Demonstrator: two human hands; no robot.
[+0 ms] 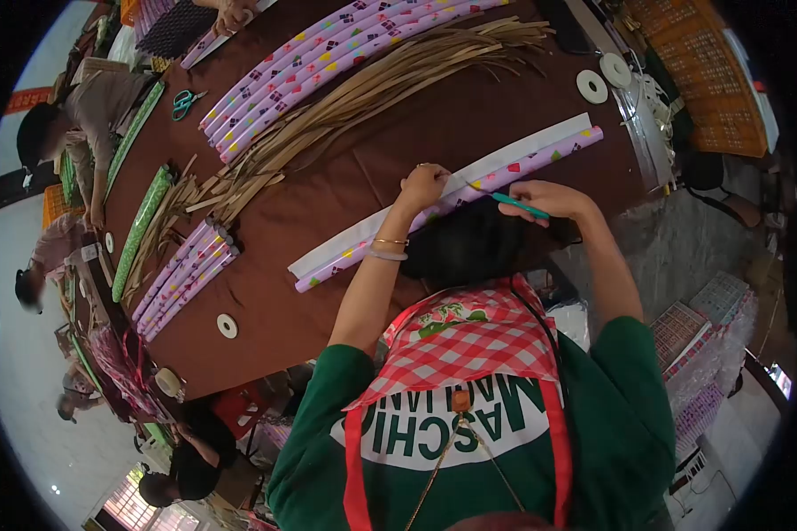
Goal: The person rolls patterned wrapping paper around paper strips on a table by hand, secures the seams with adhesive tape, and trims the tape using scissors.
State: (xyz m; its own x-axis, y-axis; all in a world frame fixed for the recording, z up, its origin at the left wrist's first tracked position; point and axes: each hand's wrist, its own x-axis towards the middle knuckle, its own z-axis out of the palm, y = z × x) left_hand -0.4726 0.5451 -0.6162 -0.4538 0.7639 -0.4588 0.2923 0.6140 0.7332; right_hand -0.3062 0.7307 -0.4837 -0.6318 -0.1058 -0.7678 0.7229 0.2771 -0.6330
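Observation:
My left hand [425, 188] is closed at the white edge of a long sheet [345, 245], near the middle of its length. Along this edge lies a purple patterned roll [540, 162], which slants up to the right across the brown table. Just right of my left hand, my right hand [549, 200] grips a teal-handled cutting tool [521, 206]. Its thin dark tip points left over the roll. A dark rounded shape [465, 243] below my hands hides part of the table edge.
Brown strips [354, 93] and purple rolls [283, 80] lie across the brown table [274, 221]. Teal scissors [183, 104], a green roll [142, 234] and white tape rings [591, 87] are around them. Other people [106, 106] work at the left; another person's hand [233, 13] is at the top.

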